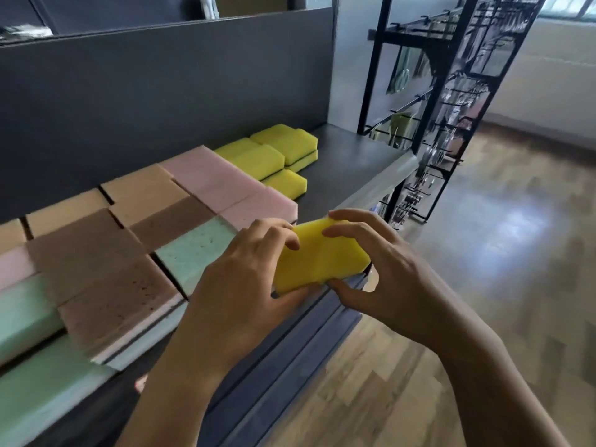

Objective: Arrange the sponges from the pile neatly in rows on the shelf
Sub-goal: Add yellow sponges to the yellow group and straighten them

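A yellow sponge (319, 256) is held between both hands just above the front edge of the dark shelf (351, 162). My left hand (238, 285) grips its left end, with fingers curled over the top. My right hand (383, 269) pinches its right end between fingers above and thumb below. On the shelf lie rows of sponges: several yellow ones (274, 153) at the far right, pink ones (219, 182), orange ones (142, 188), brown ones (96, 253) and green ones (196, 250) toward the left.
A dark back panel (161, 91) rises behind the shelf. Bare shelf surface lies to the right of the yellow sponges. A black wire rack (445, 108) hung with small goods stands to the right. Wooden floor (483, 253) spreads below and right.
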`<state>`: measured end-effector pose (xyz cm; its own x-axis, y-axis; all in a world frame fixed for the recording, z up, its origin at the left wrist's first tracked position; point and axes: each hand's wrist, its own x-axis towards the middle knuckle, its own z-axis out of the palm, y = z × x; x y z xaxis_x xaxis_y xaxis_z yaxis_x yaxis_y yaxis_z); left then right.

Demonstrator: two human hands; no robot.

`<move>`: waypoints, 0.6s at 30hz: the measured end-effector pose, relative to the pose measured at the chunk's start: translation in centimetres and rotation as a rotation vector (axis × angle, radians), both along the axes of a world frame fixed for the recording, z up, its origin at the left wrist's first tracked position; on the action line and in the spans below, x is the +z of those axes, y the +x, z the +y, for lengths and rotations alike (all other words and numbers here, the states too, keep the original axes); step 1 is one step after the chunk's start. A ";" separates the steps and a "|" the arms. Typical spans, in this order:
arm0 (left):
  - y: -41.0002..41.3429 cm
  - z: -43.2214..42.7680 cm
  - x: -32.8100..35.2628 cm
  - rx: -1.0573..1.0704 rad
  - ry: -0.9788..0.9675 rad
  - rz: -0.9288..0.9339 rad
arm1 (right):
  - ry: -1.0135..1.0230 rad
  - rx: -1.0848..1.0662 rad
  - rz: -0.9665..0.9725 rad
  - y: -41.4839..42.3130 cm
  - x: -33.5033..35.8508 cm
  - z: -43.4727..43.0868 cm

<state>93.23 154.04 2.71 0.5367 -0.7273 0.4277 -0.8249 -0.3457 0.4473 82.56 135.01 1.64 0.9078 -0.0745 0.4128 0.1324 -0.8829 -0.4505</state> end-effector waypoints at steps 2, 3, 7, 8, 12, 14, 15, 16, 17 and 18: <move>0.9 -1.3 0.0 0.008 0.014 -0.007 | -0.028 -0.009 0.017 0.9 0.1 -1.1; 1.5 -1.8 -0.1 0.012 0.019 -0.014 | -0.054 -0.011 0.017 1.5 0.1 -1.6; 4.0 -3.7 -0.3 0.034 0.017 -0.029 | -0.159 0.042 -0.001 4.8 0.7 -3.4; 4.7 -4.2 -0.3 0.037 0.013 -0.030 | -0.166 0.060 -0.001 5.7 0.8 -3.9; 7.1 -5.9 -0.2 0.062 0.011 0.017 | -0.163 0.119 0.027 8.8 1.2 -6.3; 8.2 -6.6 -0.3 0.085 0.020 0.011 | -0.173 0.146 0.027 10.2 1.2 -7.4; 8.7 -6.8 -0.4 0.095 0.027 0.014 | -0.173 0.165 0.029 10.9 1.2 -7.8; 9.1 -7.0 -0.4 0.105 0.029 0.026 | -0.169 0.185 0.033 11.6 1.2 -8.3; 9.4 -7.3 -0.4 0.116 0.024 0.038 | -0.168 0.206 0.034 12.3 1.1 -8.8; 9.6 -7.5 -0.3 0.127 0.020 0.045 | -0.172 0.225 0.032 13.0 1.1 -9.3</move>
